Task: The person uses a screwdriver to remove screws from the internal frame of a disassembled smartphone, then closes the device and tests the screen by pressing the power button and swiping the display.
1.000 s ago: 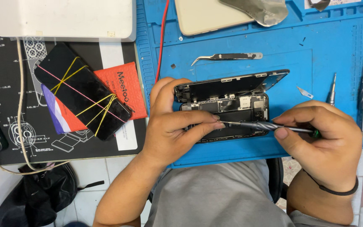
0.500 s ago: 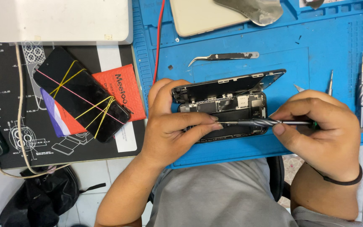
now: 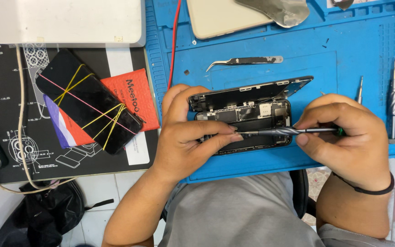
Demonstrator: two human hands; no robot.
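Opened smartphone (image 3: 248,116), likely fragile and best held by its stiff frame edges, is steadied at centre frame by the closed left hand (image 3: 186,132) while a screwdriver (image 3: 289,131) is gripped by the right hand (image 3: 348,137).

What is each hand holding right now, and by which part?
The right hand pinches a slim grey metal screwdriver at its handle end; the left hand grips the opened black phone by its left end.

My blue mat (image 3: 344,41) spread over the surface, a black printed mat (image 3: 5,151) beside it on my left, pale tiled floor (image 3: 129,185) below the edge, a black bag (image 3: 37,215) lying there, even daylight
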